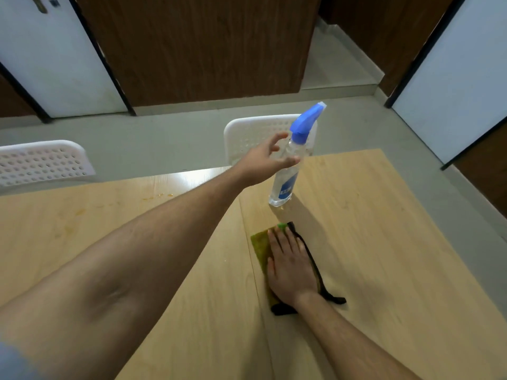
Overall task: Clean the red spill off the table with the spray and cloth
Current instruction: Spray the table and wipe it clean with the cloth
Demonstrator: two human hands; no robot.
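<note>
Left hand [263, 160] at neck of spray bottle [288, 171], fingers spread, thumb touching, not yet clamped. Right hand [290, 270] flat, fingers straight, pressing cloth [259, 245] on counter [384, 242], near of bottle. Bottle upright, far centre. Orange-red spill traces [153, 198] far left. Advice: curl fingers fully round neck before lifting, aim nozzle at stains, then slide cloth left.

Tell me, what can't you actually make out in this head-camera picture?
- Cloth: mostly covered by the right hand.
- Spray bottle label: too small to read.
- Left hand: its fingers lie spread at the bottle; contact unclear.
- Table: near edge cut off by the frame.
- Orange smears: faint, extent unclear.
</note>
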